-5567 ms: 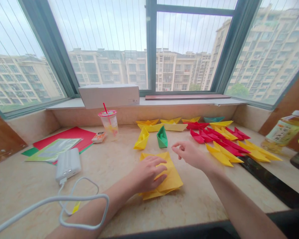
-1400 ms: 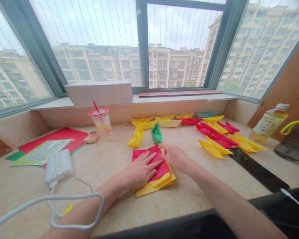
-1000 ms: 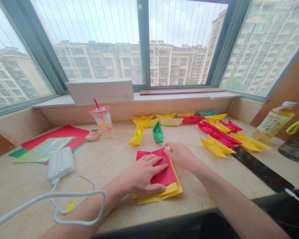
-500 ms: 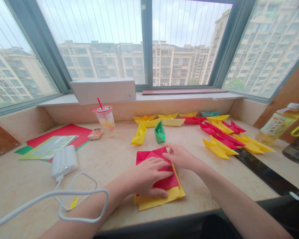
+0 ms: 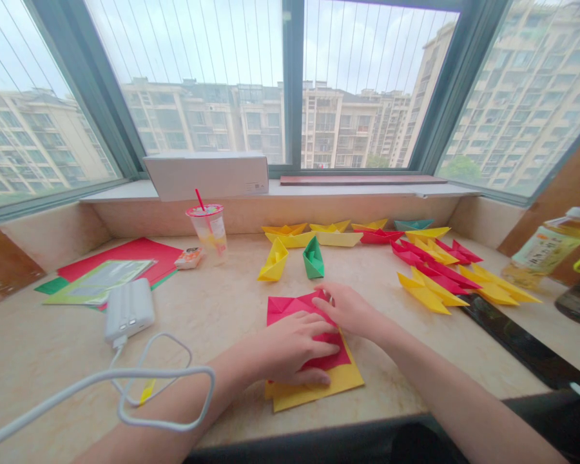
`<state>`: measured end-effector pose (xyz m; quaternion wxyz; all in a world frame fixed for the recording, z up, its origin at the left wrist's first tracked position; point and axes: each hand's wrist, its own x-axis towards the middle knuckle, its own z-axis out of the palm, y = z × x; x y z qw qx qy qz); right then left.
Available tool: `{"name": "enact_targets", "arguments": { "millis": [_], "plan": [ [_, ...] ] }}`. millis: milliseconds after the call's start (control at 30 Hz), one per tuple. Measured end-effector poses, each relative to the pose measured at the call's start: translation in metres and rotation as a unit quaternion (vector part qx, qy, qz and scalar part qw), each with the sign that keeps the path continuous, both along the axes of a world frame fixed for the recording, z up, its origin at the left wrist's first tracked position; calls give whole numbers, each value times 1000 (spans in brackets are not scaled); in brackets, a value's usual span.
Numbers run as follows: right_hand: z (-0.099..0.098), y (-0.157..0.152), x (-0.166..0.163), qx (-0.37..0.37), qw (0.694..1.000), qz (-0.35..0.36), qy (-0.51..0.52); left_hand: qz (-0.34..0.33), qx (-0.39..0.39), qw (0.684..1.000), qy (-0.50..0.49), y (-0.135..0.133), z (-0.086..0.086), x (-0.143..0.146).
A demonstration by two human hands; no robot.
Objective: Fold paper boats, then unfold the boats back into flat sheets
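Observation:
A creased red sheet of paper [image 5: 290, 307] lies on yellow paper [image 5: 314, 390] near the counter's front edge. Across the red sheet my left hand [image 5: 302, 348] rests flat, fingers spread, hiding its middle. My right hand [image 5: 341, 306] is at the sheet's upper right corner, its thumb and fingers closed on the paper there. Just beyond the hands stand a green paper boat [image 5: 313, 259] and a yellow paper boat [image 5: 273, 261].
More folded boats in yellow, red and teal [image 5: 413, 225] line the back and right. A phone [image 5: 517, 338] and a drink bottle [image 5: 548, 248] are at right. Leftward are a plastic cup [image 5: 210, 232], a power bank [image 5: 129, 311] with a looped white cable [image 5: 169, 372], and paper sheets [image 5: 145, 251].
The whole view has shifted slightly, so everything appears a little further right. Both hands keep nearly the same places on the red paper.

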<state>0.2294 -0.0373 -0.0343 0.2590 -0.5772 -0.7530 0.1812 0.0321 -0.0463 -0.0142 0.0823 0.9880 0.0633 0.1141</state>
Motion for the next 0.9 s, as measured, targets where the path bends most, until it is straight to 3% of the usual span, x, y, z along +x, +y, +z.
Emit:
{"name": "enact_targets", "arguments": {
  "millis": [200, 367, 533, 667, 733, 800, 900],
  "plan": [
    [0, 3, 0, 3, 1000, -3, 22, -25, -14, 1000, -7, -1, -1, 2],
    [4, 4, 0, -26, 993, -11, 111, -5, -16, 1000, -10, -2, 0, 2],
    [0, 7, 7, -70, 977, 54, 192, 2, 2, 1000, -10, -2, 1, 3],
    [5, 10, 10, -15, 960, 80, 266, 57, 53, 995, -59, 4, 2, 0],
    [11, 11, 11, 18, 938, 80, 338, 137, 93, 975, -146, 9, 4, -4],
    [16, 12, 11, 59, 911, 66, 403, 241, 110, 928, -263, 17, 7, -9],
    [19, 12, 13, 146, 891, 14, 430, 351, 44, 842, -406, 31, 11, -14]
  ]
}}
